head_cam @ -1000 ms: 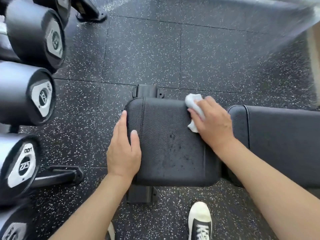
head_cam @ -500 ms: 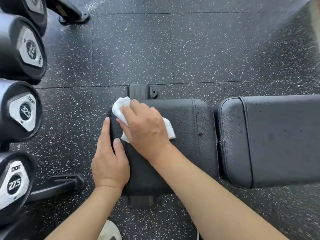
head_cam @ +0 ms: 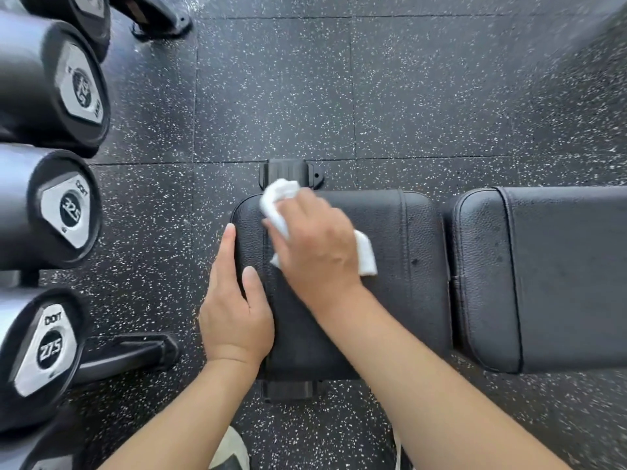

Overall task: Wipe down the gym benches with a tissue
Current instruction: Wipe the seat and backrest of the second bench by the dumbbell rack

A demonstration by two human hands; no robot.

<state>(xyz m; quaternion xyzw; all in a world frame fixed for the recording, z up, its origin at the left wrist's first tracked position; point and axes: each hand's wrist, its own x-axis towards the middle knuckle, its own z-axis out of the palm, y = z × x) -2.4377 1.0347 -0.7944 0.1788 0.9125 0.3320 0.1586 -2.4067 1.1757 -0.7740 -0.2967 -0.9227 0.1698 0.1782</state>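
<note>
1. No real containers in view; nearest thing is the dumbbell rack at far left, w/ dumbbell ends sticking out. Rack frame itself mostly out of shot.
2. Dumbbells: 3 end caps plainly seen, one marked 32.5 point(head_cam: 69, 211), one marked 27.5 point(head_cam: 51, 349), one above point(head_cam: 81, 88) w/ number too blurred to read. Bits of others at top and bottom left edge, so full count unclear.
3. Bench pads: 2. Seat pad point(head_cam: 400, 252) in centre, back pad point(head_cam: 559, 276) to the right, narrow gap between them. Both black, grained.
4. Tissue point(head_cam: 364, 254): 1, white, crumpled. Lies on the seat pad under the right hand, sticking out past the fingertips at the pad's far left corner and again at the hand's right side.
5. Right hand point(head_cam: 315, 245): fingers curled over the tissue, pressing it onto the pad. Hand is motion-blurred.
6. Left hand point(head_cam: 234, 310): flat on the seat pad's left edge, fingers straight, thumb on top of the pad, grasping nothing.
7. Bench feet: 2 black brackets, one beyond the seat pad point(head_cam: 291, 173), one nearer the person point(head_cam: 288, 390).
8. Rack feet: 2 black bars on the floor, top left point(head_cam: 152, 15) and lower left point(head_cam: 129, 354).
9. Floor point(head_cam: 407, 96): black rubber tiles w/ white flecks. A shoe point(head_cam: 230, 449) shows at bottom edge.
</note>
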